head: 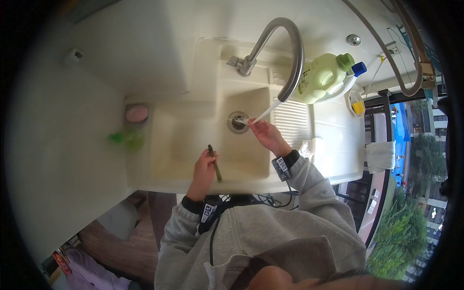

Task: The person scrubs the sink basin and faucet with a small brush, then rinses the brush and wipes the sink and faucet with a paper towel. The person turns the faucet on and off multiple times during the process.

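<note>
My left hand [205, 167] grips a slim dark green pen-like stick [215, 165] above the cream sink basin [181, 137], the stick's upper end pointing away from me. Fingertips of my right hand [267, 135] meet the water stream [266, 111] that runs from the curved metal faucet [297, 54]. Water glances off them towards the round drain [238, 122]. The fingers are bent close together; whether something small sits between them is hidden by the water and blur.
Right of the faucet stand a light green jug [319, 78] and a blue-capped bottle [357, 70]. A ribbed drainboard [291, 116] adjoins the basin. Pink soap [137, 114] and a green bottle [132, 139] are at left. A white cloth [380, 156] hangs at right.
</note>
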A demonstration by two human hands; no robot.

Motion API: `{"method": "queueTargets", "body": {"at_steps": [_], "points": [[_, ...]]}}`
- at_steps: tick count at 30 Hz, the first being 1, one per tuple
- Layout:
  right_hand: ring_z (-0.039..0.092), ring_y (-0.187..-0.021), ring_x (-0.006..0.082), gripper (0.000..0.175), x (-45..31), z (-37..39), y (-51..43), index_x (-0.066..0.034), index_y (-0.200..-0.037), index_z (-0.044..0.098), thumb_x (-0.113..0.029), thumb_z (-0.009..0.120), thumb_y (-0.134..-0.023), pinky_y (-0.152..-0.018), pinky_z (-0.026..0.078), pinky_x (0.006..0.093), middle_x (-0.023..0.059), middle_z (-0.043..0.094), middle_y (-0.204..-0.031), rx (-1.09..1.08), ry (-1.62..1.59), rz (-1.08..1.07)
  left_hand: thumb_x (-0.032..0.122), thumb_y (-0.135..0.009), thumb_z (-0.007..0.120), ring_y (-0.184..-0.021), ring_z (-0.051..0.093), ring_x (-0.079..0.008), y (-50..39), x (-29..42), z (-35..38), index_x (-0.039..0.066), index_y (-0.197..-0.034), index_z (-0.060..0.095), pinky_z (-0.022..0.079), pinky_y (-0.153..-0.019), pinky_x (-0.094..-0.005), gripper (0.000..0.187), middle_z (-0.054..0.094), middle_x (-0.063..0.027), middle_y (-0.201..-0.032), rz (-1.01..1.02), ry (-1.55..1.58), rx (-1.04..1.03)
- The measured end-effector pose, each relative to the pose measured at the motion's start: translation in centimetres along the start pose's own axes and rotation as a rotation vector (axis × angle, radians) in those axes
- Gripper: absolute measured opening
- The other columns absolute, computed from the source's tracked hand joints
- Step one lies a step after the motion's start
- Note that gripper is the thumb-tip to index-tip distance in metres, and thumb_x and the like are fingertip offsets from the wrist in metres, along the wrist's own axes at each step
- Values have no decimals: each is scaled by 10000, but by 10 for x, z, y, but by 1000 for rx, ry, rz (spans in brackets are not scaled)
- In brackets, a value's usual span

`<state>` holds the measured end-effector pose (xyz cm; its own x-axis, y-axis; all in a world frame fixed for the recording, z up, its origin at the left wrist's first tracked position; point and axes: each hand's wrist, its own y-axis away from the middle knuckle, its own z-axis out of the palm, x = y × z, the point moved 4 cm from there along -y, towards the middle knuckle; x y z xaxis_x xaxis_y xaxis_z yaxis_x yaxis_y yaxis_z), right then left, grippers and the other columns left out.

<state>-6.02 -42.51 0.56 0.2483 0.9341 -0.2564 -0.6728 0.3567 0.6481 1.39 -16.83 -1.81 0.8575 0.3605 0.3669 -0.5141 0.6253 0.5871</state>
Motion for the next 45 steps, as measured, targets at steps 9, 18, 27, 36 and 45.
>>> {"method": "queueTargets", "body": {"at_steps": [9,18,27,36,45], "points": [[424,-1222,377,384,40,54,-6,138,-1187,389,-185,265,-1020,-1084,361,435,268,441,-1265,-141,-17,-93,-98,-790,450,-1010,528,-216,26,35,-41,-52,-1125,475,438,-943,-311,339,529,-116,-1038,57,65,45],[459,-1207,375,346,13,11,14,127,-1199,421,-130,310,-997,-1083,378,424,249,489,-1247,78,-141,-205,-99,-780,444,-1050,537,-238,48,79,-65,-65,-1150,465,419,-976,-303,372,541,-142,-1076,121,32,-6],[524,-1164,316,357,86,37,16,91,-1172,508,-180,368,-987,-1055,396,399,217,549,-1233,-294,207,-18,-106,-778,441,-977,529,-197,90,120,-81,-48,-1137,477,454,-870,-281,365,522,-98,-1032,173,6,89],[559,-1088,310,351,179,10,17,76,-1125,555,-201,416,-961,-1009,414,407,204,589,-1167,-190,258,449,-126,-791,424,-1173,469,-275,86,142,-110,-112,-1228,429,389,-1067,-336,438,471,-158,-1239,215,82,148],[492,-1174,341,258,9,0,12,150,-1094,493,-34,365,-966,-1062,412,394,242,535,-1176,84,9,-174,-148,-751,427,-1124,500,-216,59,95,-80,-60,-1245,445,439,-957,-298,502,513,-135,-1164,149,-355,5]]}}
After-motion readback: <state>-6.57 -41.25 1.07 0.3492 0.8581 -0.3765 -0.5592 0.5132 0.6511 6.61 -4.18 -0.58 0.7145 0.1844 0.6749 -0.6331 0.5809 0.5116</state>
